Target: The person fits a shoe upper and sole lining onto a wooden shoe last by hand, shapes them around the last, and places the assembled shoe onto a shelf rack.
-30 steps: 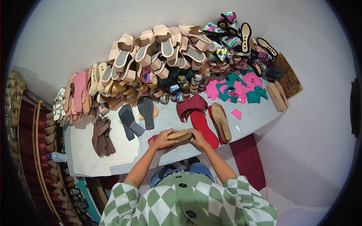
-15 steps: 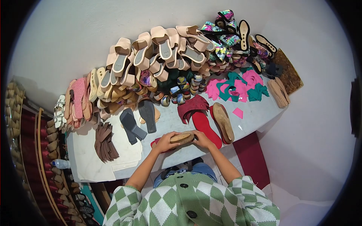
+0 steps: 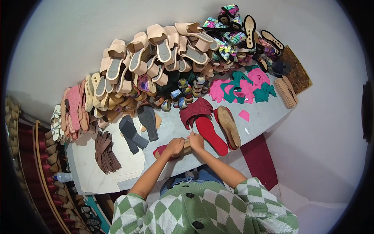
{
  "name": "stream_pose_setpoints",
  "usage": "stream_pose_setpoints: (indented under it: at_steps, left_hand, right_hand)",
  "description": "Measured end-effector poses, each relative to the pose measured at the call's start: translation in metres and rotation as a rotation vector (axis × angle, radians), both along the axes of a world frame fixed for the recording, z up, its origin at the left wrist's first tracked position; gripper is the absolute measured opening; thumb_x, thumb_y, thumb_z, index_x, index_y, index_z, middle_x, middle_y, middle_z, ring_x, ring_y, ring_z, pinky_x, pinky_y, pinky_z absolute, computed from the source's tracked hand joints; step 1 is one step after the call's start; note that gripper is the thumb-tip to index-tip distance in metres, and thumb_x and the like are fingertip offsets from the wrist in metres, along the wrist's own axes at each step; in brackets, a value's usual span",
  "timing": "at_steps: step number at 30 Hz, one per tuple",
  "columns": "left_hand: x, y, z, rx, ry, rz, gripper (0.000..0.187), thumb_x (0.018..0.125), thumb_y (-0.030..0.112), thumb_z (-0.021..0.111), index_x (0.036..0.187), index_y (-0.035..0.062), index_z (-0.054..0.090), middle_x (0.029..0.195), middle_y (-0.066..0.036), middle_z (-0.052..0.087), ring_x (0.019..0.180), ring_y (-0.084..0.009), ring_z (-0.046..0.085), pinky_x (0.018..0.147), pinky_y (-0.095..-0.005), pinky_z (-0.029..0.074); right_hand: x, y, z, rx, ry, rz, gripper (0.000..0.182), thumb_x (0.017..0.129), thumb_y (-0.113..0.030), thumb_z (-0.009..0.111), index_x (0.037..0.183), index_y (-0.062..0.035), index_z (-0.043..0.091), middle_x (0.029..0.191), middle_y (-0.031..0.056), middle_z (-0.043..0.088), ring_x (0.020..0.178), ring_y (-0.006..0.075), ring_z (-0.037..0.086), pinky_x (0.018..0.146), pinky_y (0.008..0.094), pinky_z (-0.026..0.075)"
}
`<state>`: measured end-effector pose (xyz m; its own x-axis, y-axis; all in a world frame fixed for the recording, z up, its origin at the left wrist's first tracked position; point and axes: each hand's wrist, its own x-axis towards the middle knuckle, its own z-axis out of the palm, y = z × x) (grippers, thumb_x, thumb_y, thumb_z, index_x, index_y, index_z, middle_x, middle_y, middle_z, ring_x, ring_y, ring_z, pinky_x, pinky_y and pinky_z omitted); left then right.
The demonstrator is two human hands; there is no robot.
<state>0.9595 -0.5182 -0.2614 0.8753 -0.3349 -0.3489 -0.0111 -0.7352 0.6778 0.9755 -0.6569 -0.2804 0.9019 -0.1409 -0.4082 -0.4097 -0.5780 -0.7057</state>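
Observation:
A tan wooden shoe last [image 3: 187, 147] lies between my hands near the table's front edge, partly covered by them. My left hand [image 3: 176, 147] is closed on its left part, with a dark red piece [image 3: 160, 150] showing beside it. On the right part of the last, my right hand [image 3: 196, 140] has its fingers bent round the end. A bright red sole [image 3: 211, 135] lies just right of my right hand, and a worn last on a red sole [image 3: 228, 127] is beyond it. Dark red strips [image 3: 196, 111] lie behind.
Heeled beige sandals [image 3: 161, 48] are piled along the back. Pink and teal pieces [image 3: 241, 87] lie at the right, near stacked tan soles [image 3: 286, 92]. Brown strips [image 3: 106, 153] and dark grey soles [image 3: 132, 132] are on the left. A bottle [image 3: 63, 177] stands beside the table.
The last has been lowered towards the table and my hands cover more of it. My right hand has shifted left and away from my body. The whole view has shifted slightly.

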Motion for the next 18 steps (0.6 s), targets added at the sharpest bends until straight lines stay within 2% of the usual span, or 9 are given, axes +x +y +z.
stream_pose_setpoints:
  at_steps: [4, 7, 10, 14, 15, 18]
  left_hand:
    - [-0.001, -0.002, -0.004, 0.006, 0.002, 0.07, 0.041, 0.085, 0.025, 0.03, 0.085, -0.0015, 0.061, 0.091, -0.028, 0.059, 0.088, -0.0405, 0.057, 0.082, -0.0464, 0.042]
    - [-0.003, -0.006, 0.004, 0.049, -0.011, 0.125, 0.039, 0.084, 0.023, 0.032, 0.085, -0.0006, 0.063, 0.088, -0.028, 0.059, 0.085, -0.041, 0.058, 0.081, -0.047, 0.043]
    - [-0.002, -0.009, 0.007, 0.083, 0.009, 0.163, 0.037, 0.083, 0.024, 0.034, 0.085, 0.0006, 0.064, 0.083, -0.027, 0.06, 0.08, -0.0412, 0.059, 0.077, -0.0477, 0.045]
    - [0.001, -0.012, 0.016, 0.103, 0.051, 0.229, 0.035, 0.081, 0.022, 0.038, 0.088, 0.0005, 0.065, 0.078, -0.025, 0.061, 0.074, -0.0406, 0.059, 0.073, -0.0474, 0.047]
    - [0.002, -0.011, 0.019, 0.082, 0.018, 0.235, 0.032, 0.08, 0.021, 0.04, 0.086, 0.0012, 0.065, 0.075, -0.024, 0.061, 0.072, -0.04, 0.06, 0.071, -0.0472, 0.048]
    - [0.002, -0.011, 0.02, 0.079, 0.005, 0.245, 0.032, 0.08, 0.021, 0.041, 0.084, 0.0014, 0.066, 0.074, -0.024, 0.061, 0.072, -0.0396, 0.06, 0.071, -0.0469, 0.047]
  right_hand:
    - [-0.002, 0.007, 0.003, -0.039, 0.051, -0.132, 0.043, 0.081, -0.031, 0.035, 0.071, -0.0082, 0.07, 0.078, 0.0184, 0.065, 0.081, 0.0353, 0.06, 0.077, 0.042, 0.044]
    - [0.006, 0.006, -0.001, 0.022, 0.231, -0.097, 0.039, 0.08, -0.035, 0.04, 0.077, -0.0109, 0.071, 0.086, 0.0186, 0.064, 0.083, 0.0352, 0.061, 0.077, 0.0449, 0.045]
    - [0.004, 0.017, -0.003, -0.097, 0.171, -0.211, 0.036, 0.077, -0.035, 0.044, 0.077, -0.0109, 0.071, 0.085, 0.0168, 0.065, 0.084, 0.0348, 0.061, 0.076, 0.0445, 0.045]
    - [-0.005, 0.022, -0.006, -0.047, -0.069, -0.307, 0.025, 0.076, -0.025, 0.049, 0.07, -0.0094, 0.067, 0.069, 0.0131, 0.062, 0.073, 0.0336, 0.057, 0.068, 0.0449, 0.043]
    - [-0.007, 0.022, -0.012, -0.023, -0.11, -0.318, 0.021, 0.076, -0.019, 0.049, 0.066, -0.0082, 0.063, 0.064, 0.0121, 0.059, 0.068, 0.032, 0.054, 0.064, 0.0445, 0.042]
    - [-0.008, 0.024, -0.026, 0.021, -0.364, -0.347, 0.018, 0.076, -0.009, 0.048, 0.065, -0.0011, 0.059, 0.053, 0.0091, 0.056, 0.05, 0.0175, 0.055, 0.05, 0.0303, 0.042]
